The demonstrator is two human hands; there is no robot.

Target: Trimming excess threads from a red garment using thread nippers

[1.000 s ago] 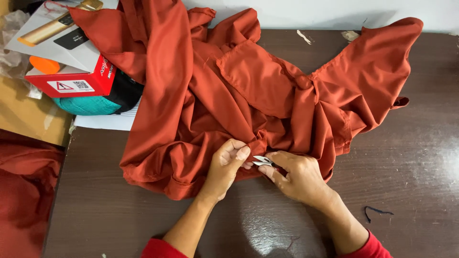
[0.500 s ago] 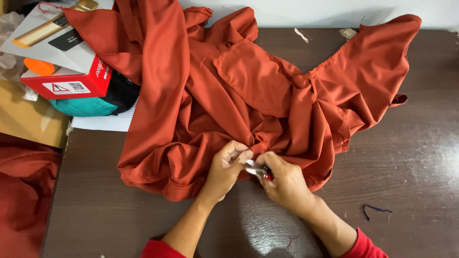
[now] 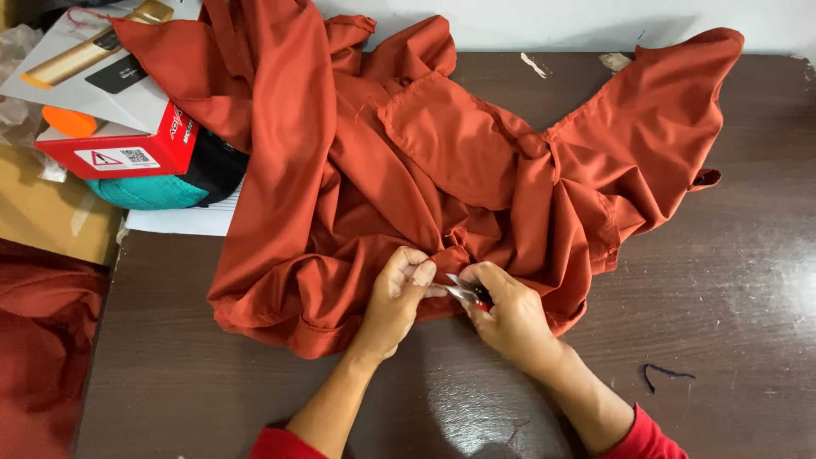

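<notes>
A rust-orange garment (image 3: 442, 161) lies crumpled across the dark brown table (image 3: 731, 280). My left hand (image 3: 398, 299) pinches a fold of the garment's lower edge near the middle. My right hand (image 3: 510, 316) holds a small metal thread snipper (image 3: 466, 291) with a red part, its blades pointed left at the pinched fold. The two hands nearly touch. Red sleeves cover both my forearms at the bottom of the view.
A red and white box (image 3: 110, 127) rests on a teal and black object (image 3: 170, 183) at the upper left, over white paper (image 3: 183, 219). More rust-orange cloth (image 3: 42, 340) lies left of the table. A dark thread scrap (image 3: 667, 372) lies on the table at the right.
My right hand with the snipper has shifted left, closer to my left hand and the pinched fold. The garment has barely moved.
</notes>
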